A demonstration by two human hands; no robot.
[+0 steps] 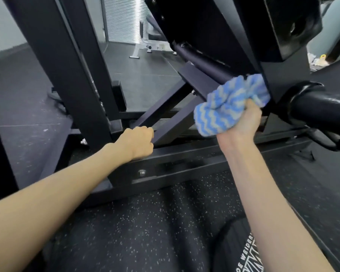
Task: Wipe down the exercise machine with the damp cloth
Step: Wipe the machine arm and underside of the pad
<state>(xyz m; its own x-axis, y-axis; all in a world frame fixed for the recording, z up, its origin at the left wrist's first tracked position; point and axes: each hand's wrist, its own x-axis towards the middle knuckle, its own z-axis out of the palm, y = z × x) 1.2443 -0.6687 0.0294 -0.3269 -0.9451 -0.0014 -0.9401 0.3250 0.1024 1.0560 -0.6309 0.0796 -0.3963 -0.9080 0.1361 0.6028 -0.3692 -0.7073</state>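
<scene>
Blue-and-white striped cloth (231,106) sits bunched in our right hand (241,120), fingers clenched round it, pressed against the black exercise machine (220,36) beside its slanted bar (202,67). Our left hand (138,143) curls into a fist, resting on the low frame rail (185,163).

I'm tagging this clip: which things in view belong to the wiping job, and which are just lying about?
Job:
cloth, gripped by the right hand
machine frame, with the left hand resting on it

Lying about:
white bench behind
litter on the floor, far right
</scene>
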